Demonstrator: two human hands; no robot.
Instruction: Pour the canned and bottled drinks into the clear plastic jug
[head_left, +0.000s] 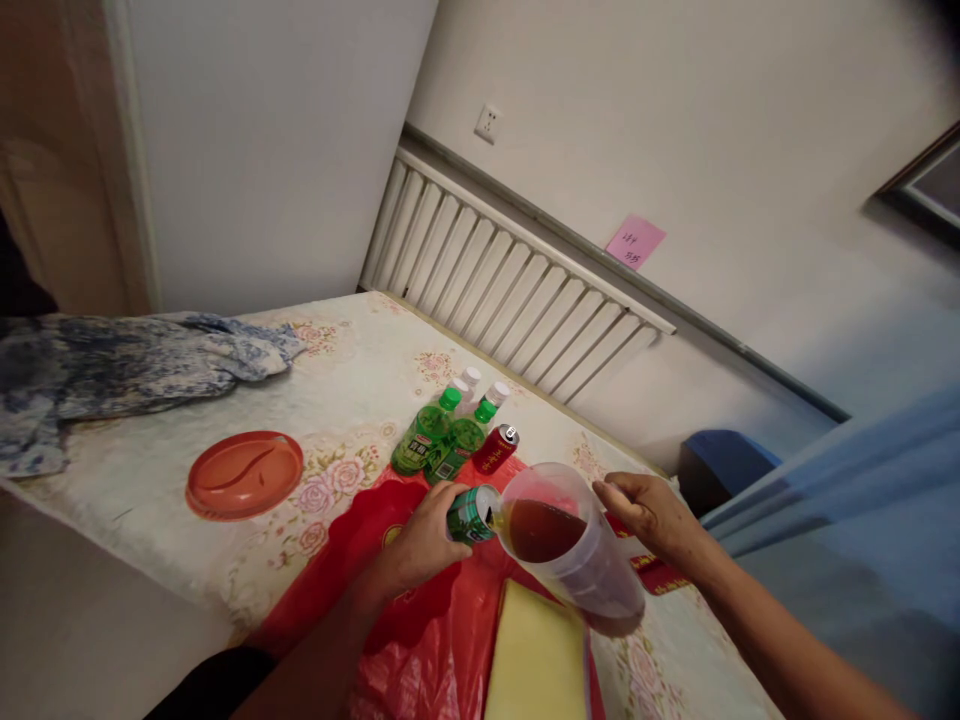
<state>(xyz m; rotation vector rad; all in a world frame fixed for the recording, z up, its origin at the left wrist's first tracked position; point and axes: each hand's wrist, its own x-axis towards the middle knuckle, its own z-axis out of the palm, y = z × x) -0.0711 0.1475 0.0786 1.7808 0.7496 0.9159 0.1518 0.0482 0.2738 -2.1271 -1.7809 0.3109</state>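
Observation:
My left hand (pixel 420 545) grips a green drink can (pixel 471 513), tipped sideways with its mouth at the rim of a clear plastic pitcher (pixel 581 560). Brown liquid fills the lower part of the pitcher. My right hand (pixel 649 515) holds the pitcher at its far rim and handle side. Behind them stand two green bottles (pixel 431 435) with green caps, a red can (pixel 495 450) and two clear bottles with white caps (pixel 472 380). All sit on a surface with a floral cover (pixel 352 390).
A red plastic bag (pixel 420 640) lies under my hands with a yellow pad (pixel 536 660) on it. An orange plate (pixel 244 473) sits to the left, blue patterned cloth (pixel 112 365) at far left. A radiator (pixel 510 280) lines the wall; a blue bin (pixel 724 460) stands right.

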